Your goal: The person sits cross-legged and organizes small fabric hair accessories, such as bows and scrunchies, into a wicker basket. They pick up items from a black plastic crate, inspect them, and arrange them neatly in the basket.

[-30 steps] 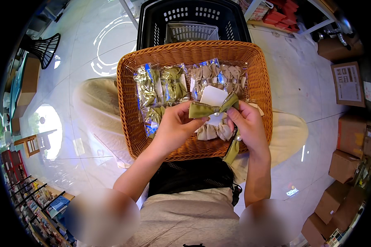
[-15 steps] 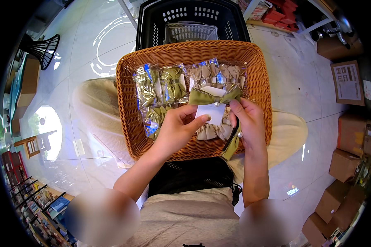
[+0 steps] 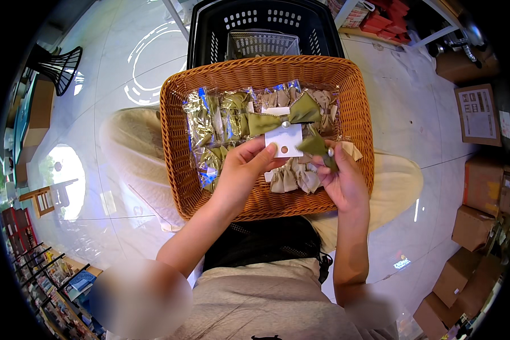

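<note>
My left hand [image 3: 242, 173] pinches a small white card [image 3: 283, 140] with a hole near its lower edge. An olive-green bow [image 3: 305, 110] with a pearl bead sits at the card's top. Close by on the right, my right hand [image 3: 345, 184] grips a second green bow [image 3: 313, 143], which also has a pearl; its fingers cover part of it. Both hands are over a brown wicker basket [image 3: 266, 64]. Inside lie green bows in clear wrappers [image 3: 203, 119], taupe bows [image 3: 327, 102] and, below my hands, cream ruffled fabric pieces [image 3: 294, 177].
Behind the wicker basket stands a black crate [image 3: 209, 22] with a grey mesh basket [image 3: 263, 42] in it. Cardboard boxes [image 3: 475, 226] line the right side. A black wire stool [image 3: 59, 68] is at the far left. My crossed legs flank the basket.
The bow in my right hand has come up from hanging below to beside the card. My right hand has let go of the carded bow's right end, and that bow now tilts.
</note>
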### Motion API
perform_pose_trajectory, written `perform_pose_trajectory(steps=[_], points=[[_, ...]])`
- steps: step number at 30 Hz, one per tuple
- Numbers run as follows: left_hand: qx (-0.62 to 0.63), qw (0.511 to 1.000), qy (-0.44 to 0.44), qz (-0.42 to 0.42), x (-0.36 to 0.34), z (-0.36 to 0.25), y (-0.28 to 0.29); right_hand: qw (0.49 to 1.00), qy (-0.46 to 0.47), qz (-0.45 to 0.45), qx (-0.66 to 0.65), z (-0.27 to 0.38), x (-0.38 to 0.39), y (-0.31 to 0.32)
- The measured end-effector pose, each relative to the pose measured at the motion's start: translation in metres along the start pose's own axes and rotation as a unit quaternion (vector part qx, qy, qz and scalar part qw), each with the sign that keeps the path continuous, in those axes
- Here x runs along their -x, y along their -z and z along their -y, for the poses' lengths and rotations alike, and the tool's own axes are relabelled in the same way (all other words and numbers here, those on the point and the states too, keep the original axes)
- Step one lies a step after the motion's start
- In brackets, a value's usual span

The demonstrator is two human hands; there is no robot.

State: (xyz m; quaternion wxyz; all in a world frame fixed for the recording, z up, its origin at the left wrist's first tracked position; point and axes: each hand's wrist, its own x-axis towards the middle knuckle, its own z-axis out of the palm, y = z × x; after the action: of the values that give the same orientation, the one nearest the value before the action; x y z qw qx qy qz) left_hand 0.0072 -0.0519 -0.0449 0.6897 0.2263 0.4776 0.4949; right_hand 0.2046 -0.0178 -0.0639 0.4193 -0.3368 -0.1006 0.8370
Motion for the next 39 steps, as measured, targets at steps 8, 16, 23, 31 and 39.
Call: perform_pose_trajectory(steps=[8, 16, 23, 31, 39], points=[[0.023, 0.999, -0.023, -0.027, -0.001, -0.001, 0.000, 0.987, 0.067, -0.001, 0.148, 0.008, 0.011, -0.018], [-0.023, 0.997, -0.065, -0.027, -0.002, -0.006, 0.003, 0.952, 0.122, 0.015, 0.281, 0.010, 0.021, -0.020], [-0.070, 0.991, -0.110, -0.035, -0.001, -0.008, 0.004, 0.927, 0.169, -0.012, 0.335, 0.016, 0.027, -0.019], [0.030, 1.000, -0.005, 0.008, -0.003, 0.004, 0.005, 0.846, 0.295, -0.011, 0.443, -0.010, 0.015, -0.026], [0.011, 0.998, -0.037, -0.047, -0.006, 0.010, 0.002, 0.920, 0.132, -0.008, 0.370, -0.018, 0.014, -0.026]])
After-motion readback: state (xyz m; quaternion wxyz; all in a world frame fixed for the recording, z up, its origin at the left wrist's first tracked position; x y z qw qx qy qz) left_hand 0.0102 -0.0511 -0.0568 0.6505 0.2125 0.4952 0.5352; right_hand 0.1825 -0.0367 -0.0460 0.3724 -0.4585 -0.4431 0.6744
